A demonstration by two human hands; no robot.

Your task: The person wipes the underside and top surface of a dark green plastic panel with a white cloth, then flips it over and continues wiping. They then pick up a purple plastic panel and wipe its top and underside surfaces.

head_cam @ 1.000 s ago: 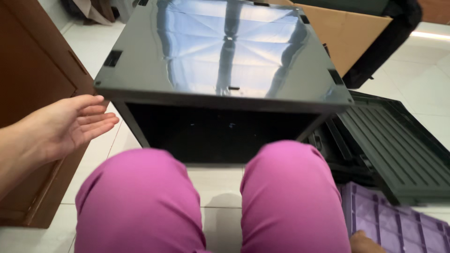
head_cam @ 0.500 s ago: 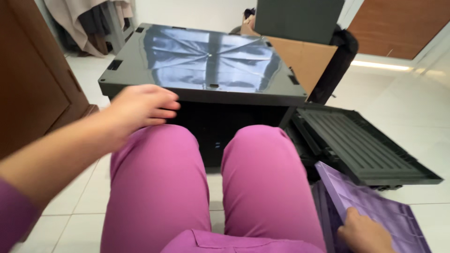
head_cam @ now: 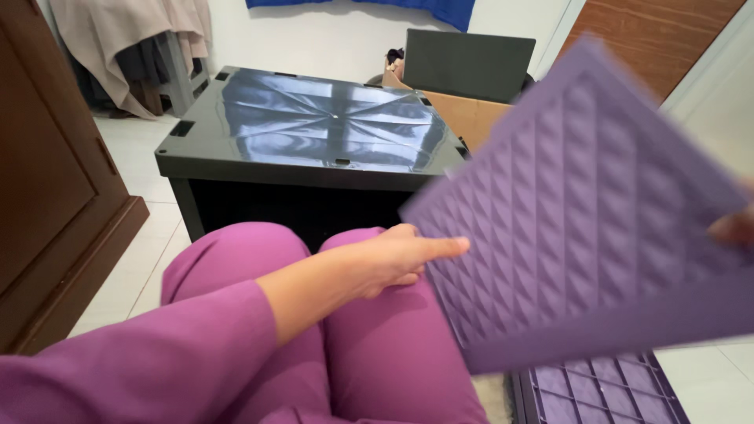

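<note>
Bright, even daylight; glare streaks the black crate top (head_cam: 314, 118), and the purple panel (head_cam: 581, 212) is motion-blurred.

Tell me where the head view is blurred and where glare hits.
Head view: the purple panel is smeared by motion blur, worst along its right edge where the right hand is barely readable; the left hand at its left edge is sharper; bright window-like glare streaks across the glossy top of the dark box; the background stays evenly lit.
</note>
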